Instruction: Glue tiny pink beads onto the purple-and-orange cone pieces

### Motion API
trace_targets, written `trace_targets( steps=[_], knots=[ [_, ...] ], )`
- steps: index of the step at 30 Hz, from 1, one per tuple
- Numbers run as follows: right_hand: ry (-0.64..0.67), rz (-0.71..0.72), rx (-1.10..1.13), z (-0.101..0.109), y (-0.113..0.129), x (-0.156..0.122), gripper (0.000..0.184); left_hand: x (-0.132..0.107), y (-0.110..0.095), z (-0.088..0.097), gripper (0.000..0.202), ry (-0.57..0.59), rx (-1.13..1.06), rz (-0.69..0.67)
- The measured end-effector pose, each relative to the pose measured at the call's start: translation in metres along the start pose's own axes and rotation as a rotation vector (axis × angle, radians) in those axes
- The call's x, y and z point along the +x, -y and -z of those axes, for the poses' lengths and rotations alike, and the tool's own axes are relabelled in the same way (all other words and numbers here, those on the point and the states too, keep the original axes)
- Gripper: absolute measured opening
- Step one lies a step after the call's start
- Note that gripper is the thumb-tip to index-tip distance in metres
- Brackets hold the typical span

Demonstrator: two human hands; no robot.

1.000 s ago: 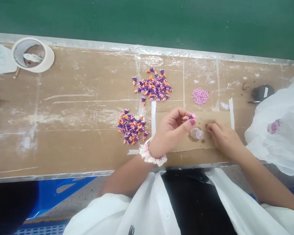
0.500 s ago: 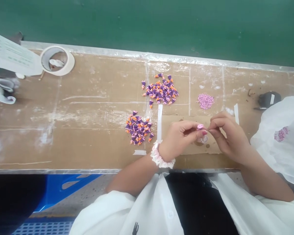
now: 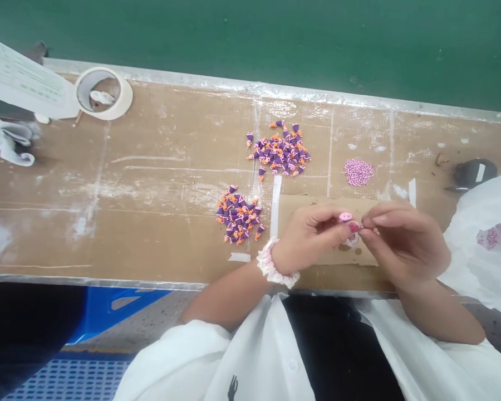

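Observation:
My left hand (image 3: 311, 236) pinches a small pink-tipped charm (image 3: 345, 216) between thumb and forefinger. My right hand (image 3: 404, 245) meets it at the fingertips, gripping what looks like a thin metal pin, too fine to see clearly. Under both hands, a small clear glass jar (image 3: 353, 241) stands partly hidden on a cardboard sheet (image 3: 317, 256). Further left lie two loose piles of purple and orange cone-shaped pieces (image 3: 278, 153) (image 3: 237, 215). A small heap of pink beads (image 3: 358, 172) sits beyond my right hand.
A masking tape roll (image 3: 104, 93), a printed sheet (image 3: 23, 75) and a white cloth (image 3: 10, 142) lie at the far left of the scuffed wooden bench (image 3: 108, 239). A white plastic bag (image 3: 488, 245) and a black object (image 3: 471, 172) occupy the right.
My right hand has risen from the cardboard to my left fingertips. The charm now shows its pink end, and the view has shifted, moving the bench contents rightward.

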State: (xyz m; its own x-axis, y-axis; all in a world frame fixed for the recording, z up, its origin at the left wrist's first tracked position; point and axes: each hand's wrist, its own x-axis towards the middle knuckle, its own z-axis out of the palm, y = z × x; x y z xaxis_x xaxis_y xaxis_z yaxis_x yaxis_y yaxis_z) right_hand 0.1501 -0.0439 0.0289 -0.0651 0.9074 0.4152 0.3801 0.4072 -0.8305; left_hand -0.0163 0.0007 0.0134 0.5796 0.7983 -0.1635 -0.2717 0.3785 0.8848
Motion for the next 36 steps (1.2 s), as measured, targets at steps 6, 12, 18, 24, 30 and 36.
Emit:
trace_targets(
  steps=[6,12,18,24,30,36],
  knots=[
    [-0.03,-0.056,0.094,-0.002,0.003,-0.002,0.044,-0.002,0.005,-0.001,0.017,-0.032,0.377,-0.28],
    [-0.039,-0.041,0.074,0.001,0.002,0.0,0.038,-0.002,0.017,-0.004,0.01,-0.043,0.52,-0.585],
    [-0.003,-0.03,0.035,0.002,0.003,0.003,0.037,0.0,0.022,-0.004,0.008,-0.04,0.587,-0.661],
    [0.049,-0.07,0.049,0.007,0.001,0.003,0.038,-0.001,0.019,-0.002,0.011,-0.019,0.651,-0.668],
    [0.086,-0.126,0.083,0.009,0.002,0.006,0.032,-0.001,0.019,0.002,0.014,0.01,0.729,-0.679],
    [0.061,-0.154,0.084,0.007,0.003,0.003,0.027,-0.001,0.019,0.001,0.015,-0.008,0.731,-0.665]
  ],
)
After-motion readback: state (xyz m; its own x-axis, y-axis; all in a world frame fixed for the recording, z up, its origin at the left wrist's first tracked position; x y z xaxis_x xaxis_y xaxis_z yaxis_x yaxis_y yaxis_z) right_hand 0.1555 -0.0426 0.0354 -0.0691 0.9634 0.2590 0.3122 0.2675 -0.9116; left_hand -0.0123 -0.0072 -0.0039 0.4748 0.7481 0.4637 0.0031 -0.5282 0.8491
